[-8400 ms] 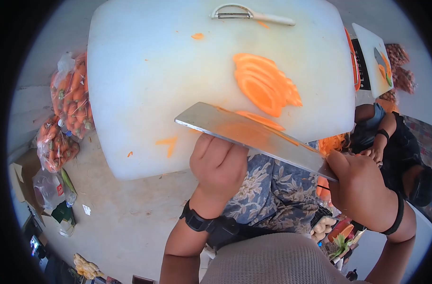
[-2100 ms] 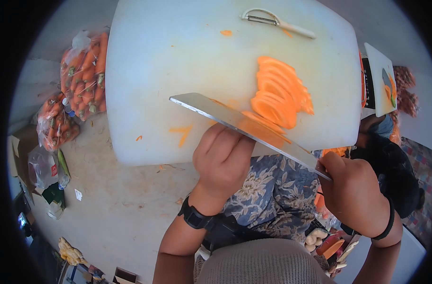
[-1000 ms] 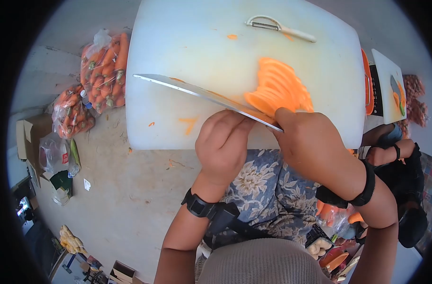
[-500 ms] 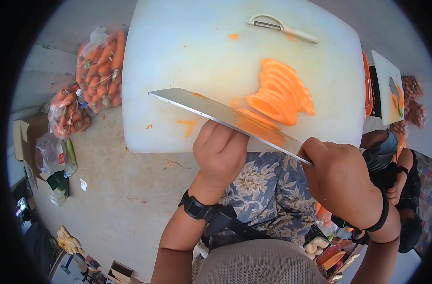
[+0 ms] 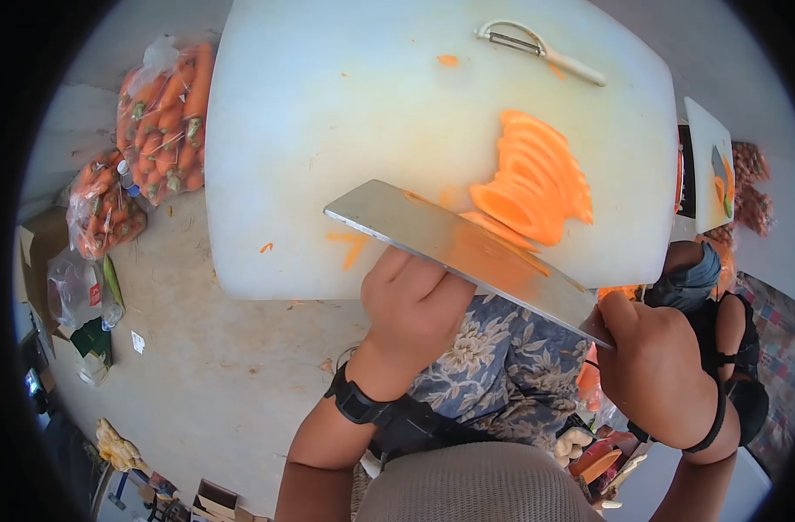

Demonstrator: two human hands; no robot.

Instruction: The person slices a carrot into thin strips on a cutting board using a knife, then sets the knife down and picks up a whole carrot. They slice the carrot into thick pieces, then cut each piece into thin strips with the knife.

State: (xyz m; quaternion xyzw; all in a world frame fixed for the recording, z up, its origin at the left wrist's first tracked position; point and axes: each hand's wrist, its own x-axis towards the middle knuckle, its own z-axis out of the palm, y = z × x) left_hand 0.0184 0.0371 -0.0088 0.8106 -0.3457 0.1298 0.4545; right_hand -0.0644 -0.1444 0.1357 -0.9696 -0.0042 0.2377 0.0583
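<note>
My right hand (image 5: pixel 654 357) is closed round the handle end of a cleaver (image 5: pixel 415 228), whose broad blade slants across the near part of the white cutting board (image 5: pixel 310 113). My left hand (image 5: pixel 417 300) is curled with its knuckles against the near side of the blade; its fingertips are hidden, and I cannot see what they hold. On the far side of the blade lies a fanned stack of orange carrot slices (image 5: pixel 541 178), with a few slices touching or close to the blade. A peeler (image 5: pixel 545 56) with a pale handle rests at the board's far right.
Bags of carrots (image 5: pixel 167 122) stand on the floor left of the board. Carrot scraps (image 5: pixel 349 248) lie on the board. To the right, another person (image 5: pixel 732 339) sits near a second cutting board (image 5: pixel 711 165) with a knife on it.
The cleaver and my right hand have shifted right and towards me over the board. My left hand has moved slightly right, still curled at the blade. The head view has also shifted a little.
</note>
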